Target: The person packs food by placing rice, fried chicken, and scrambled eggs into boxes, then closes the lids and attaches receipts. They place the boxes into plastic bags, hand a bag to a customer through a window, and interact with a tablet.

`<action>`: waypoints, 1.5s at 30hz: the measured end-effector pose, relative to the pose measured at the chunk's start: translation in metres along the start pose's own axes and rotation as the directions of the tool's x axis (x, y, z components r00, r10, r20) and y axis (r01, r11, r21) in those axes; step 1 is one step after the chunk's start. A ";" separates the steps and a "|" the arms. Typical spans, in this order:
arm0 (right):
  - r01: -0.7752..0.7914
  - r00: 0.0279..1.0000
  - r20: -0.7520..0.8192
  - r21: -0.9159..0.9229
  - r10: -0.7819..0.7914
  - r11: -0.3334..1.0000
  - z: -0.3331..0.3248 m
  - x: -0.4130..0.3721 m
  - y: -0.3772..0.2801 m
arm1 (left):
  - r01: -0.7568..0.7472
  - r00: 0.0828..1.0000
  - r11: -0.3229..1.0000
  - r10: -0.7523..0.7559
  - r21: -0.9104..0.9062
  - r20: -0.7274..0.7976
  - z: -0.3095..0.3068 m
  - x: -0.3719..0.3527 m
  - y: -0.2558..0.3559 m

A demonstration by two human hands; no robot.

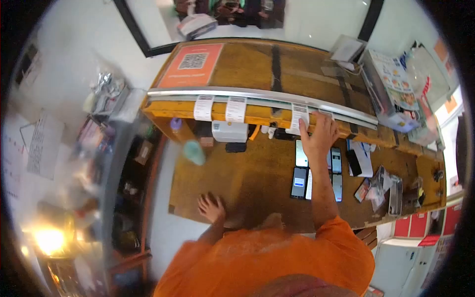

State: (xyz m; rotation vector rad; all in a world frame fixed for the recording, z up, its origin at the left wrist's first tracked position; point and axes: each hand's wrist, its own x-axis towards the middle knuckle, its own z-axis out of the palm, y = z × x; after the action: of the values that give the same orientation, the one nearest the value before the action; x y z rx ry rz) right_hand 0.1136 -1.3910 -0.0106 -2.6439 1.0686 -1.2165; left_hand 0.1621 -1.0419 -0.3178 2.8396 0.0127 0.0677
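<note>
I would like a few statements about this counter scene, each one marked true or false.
The right hand touches a paper slip hanging on the metal rail. True.
The left hand holds a phone. False: it rests empty on the wooden counter.
Several phones lie on the counter beside the right forearm. True.
The orange QR sign lies at the right end of the upper ledge. False: it lies at the left end.
</note>
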 end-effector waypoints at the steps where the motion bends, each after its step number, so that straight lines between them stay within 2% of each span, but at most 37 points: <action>1: 0.019 1.000 0.003 0.007 -0.019 1.000 0.003 -0.001 0.000 | 0.019 1.000 1.000 -0.019 -0.007 -0.003 0.003 0.000 -0.002; 3: -0.012 1.000 0.016 -0.106 0.014 0.994 0.012 -0.009 -0.004 | -0.031 0.997 0.999 0.030 -0.010 -0.076 0.009 0.000 -0.007; 5: -0.066 0.996 0.048 -0.108 0.072 0.992 0.013 -0.010 -0.015 | -0.038 0.998 0.998 0.035 -0.053 -0.060 0.011 0.000 -0.012; 9: -0.134 0.991 0.002 -0.002 0.134 0.991 0.020 -0.007 -0.024 | -0.127 0.990 0.986 0.133 -0.106 0.047 0.002 0.003 -0.026; 10: -0.175 0.985 0.031 0.085 0.172 0.981 0.023 -0.006 -0.022 | -0.082 0.990 0.968 0.106 -0.238 0.093 0.015 0.008 -0.033; 11: -0.219 0.975 0.071 0.169 0.209 0.961 0.028 -0.007 -0.018 | -0.090 0.990 0.965 0.114 -0.245 0.087 0.008 0.016 -0.034; 12: -0.212 0.974 -0.008 0.309 0.226 0.927 0.040 -0.009 -0.014 | -0.101 0.947 0.959 0.175 -0.266 0.271 0.000 0.021 -0.042; 13: -0.217 0.972 -0.015 0.309 0.233 0.926 0.046 -0.014 -0.010 | -0.110 0.867 0.952 0.232 -0.286 0.441 -0.012 0.029 -0.049; 14: -0.182 0.965 -0.088 0.453 0.247 0.873 0.050 -0.018 -0.011 | -0.120 0.867 0.950 0.241 -0.287 0.437 -0.021 0.041 -0.057; 15: -0.128 0.950 -0.160 0.583 0.267 0.802 0.055 -0.025 -0.013 | 0.027 0.697 0.802 0.413 -0.597 0.586 -0.030 0.054 -0.063; 16: -0.132 0.913 -0.175 0.729 0.370 0.671 0.056 -0.035 -0.024 | 0.256 0.495 0.571 0.615 -0.780 0.614 -0.040 0.066 -0.066; 17: -0.129 0.911 -0.182 0.728 0.371 0.674 0.054 -0.047 -0.039 | 0.252 0.492 0.569 0.621 -0.783 0.610 -0.057 0.076 -0.065; 19: -0.133 0.820 -0.119 0.911 0.560 0.389 0.049 -0.068 -0.081 | 0.221 0.421 0.515 0.716 -0.828 0.557 -0.106 0.097 -0.050; 20: -0.201 0.853 0.020 0.935 0.521 0.293 0.034 -0.074 -0.126 | 0.220 0.419 0.511 0.720 -0.831 0.553 -0.130 0.108 -0.042; 21: -0.278 0.870 0.158 0.940 0.467 0.199 0.020 -0.083 -0.165 | 0.363 0.388 0.423 0.742 -0.831 0.547 -0.154 0.120 -0.033; 22: -0.444 0.846 0.346 0.878 0.405 0.179 0.045 -0.107 -0.167 | 0.498 0.359 0.329 0.764 -0.802 0.536 -0.172 0.131 -0.025; 23: -0.486 0.874 0.392 0.721 0.287 0.495 0.032 -0.116 -0.206 | 0.500 0.354 0.332 0.765 -0.800 0.538 -0.186 0.140 -0.020; 24: -0.452 0.878 0.474 0.782 0.061 0.428 0.043 -0.135 -0.222 | 0.591 0.348 0.174 0.826 -0.788 0.443 -0.197 0.148 -0.015; 25: -0.401 0.838 0.528 0.766 -0.138 0.502 0.059 -0.153 -0.232 | 0.672 0.355 0.015 0.871 -0.740 0.340 -0.203 0.156 -0.010; 26: -0.391 0.784 0.562 0.777 -0.263 0.494 0.058 -0.157 -0.253 | 0.637 0.428 0.000 0.832 -0.771 0.353 -0.205 0.162 -0.002; 27: -0.205 0.784 0.482 0.796 -0.392 0.570 0.062 -0.155 -0.266 | 0.595 0.501 -0.018 0.789 -0.803 0.354 -0.206 0.169 0.007; 28: -0.173 0.746 0.505 0.776 -0.434 0.606 0.061 -0.146 -0.278 | 0.569 0.594 0.049 0.666 -0.821 0.452 -0.224 0.174 0.014; 29: -0.143 0.704 0.532 0.755 -0.471 0.640 0.058 -0.134 -0.286 | 0.571 0.594 0.044 0.667 -0.819 0.450 -0.229 0.176 0.013; 30: -0.139 0.702 0.533 0.753 -0.472 0.643 0.058 -0.117 -0.286 | 0.632 0.635 -0.013 0.582 -0.775 0.508 -0.233 0.180 0.012; 31: -0.112 0.507 0.566 0.791 -0.650 0.601 0.060 -0.092 -0.284 | 0.679 0.663 -0.079 0.492 -0.730 0.564 -0.234 0.186 0.011; 32: -0.098 0.273 0.557 0.827 -0.784 0.553 0.061 -0.060 -0.284 | 0.728 0.661 -0.339 0.576 -0.595 0.481 -0.218 0.191 0.006; 33: -0.185 0.277 0.538 0.843 -0.796 0.505 0.049 -0.014 -0.293 | 0.723 0.668 -0.350 0.572 -0.595 0.475 -0.207 0.195 0.001; 34: -0.039 0.547 0.454 0.853 -0.703 0.521 0.080 0.020 -0.283 | 0.693 0.706 -0.356 0.509 -0.627 0.492 -0.199 0.199 -0.004; 35: 0.045 0.790 0.273 0.867 -0.549 0.496 0.101 0.065 -0.289 | 0.660 0.743 -0.358 0.440 -0.660 0.505 -0.196 0.202 -0.011; 36: 0.129 0.942 0.059 0.845 -0.331 0.518 0.121 0.109 -0.295 | 0.632 0.765 -0.389 0.447 -0.670 0.463 -0.198 0.203 -0.020; 37: -0.119 0.993 0.106 0.841 0.055 0.528 0.133 0.157 -0.314 | 0.624 0.775 -0.400 0.430 -0.672 0.464 -0.202 0.202 -0.025; 38: 0.125 0.958 -0.265 0.732 0.111 0.670 0.180 0.205 -0.306 | 0.628 0.775 -0.359 0.374 -0.691 0.510 -0.208 0.200 -0.030; 39: -0.077 0.990 0.010 0.866 0.138 0.494 0.194 0.227 -0.309 | 0.632 0.774 -0.321 0.311 -0.706 0.551 -0.213 0.197 -0.035; 40: -0.340 0.939 0.307 0.895 0.155 0.289 0.207 0.249 -0.311 | 0.598 0.801 -0.335 0.263 -0.728 0.537 -0.216 0.191 -0.039; 41: -0.575 0.816 0.556 0.809 0.159 0.124 0.219 0.270 -0.314 | 0.579 0.815 -0.368 0.222 -0.728 0.536 -0.223 0.185 -0.043; 43: -0.596 0.792 0.611 0.769 0.009 0.230 0.255 0.284 -0.311 | 0.534 0.837 -0.440 0.152 -0.722 0.526 -0.235 0.170 -0.055; 45: -0.549 0.763 0.619 0.774 -0.189 0.316 0.284 0.297 -0.309 | 0.401 0.891 -0.527 0.034 -0.750 0.453 -0.234 0.156 -0.079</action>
State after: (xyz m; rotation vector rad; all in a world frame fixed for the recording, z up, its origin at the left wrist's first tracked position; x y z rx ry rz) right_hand 0.6193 -1.4016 0.0823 -1.5998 0.2909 -0.4789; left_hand 0.3064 -0.8951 -0.1112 0.6960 0.3211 -0.2889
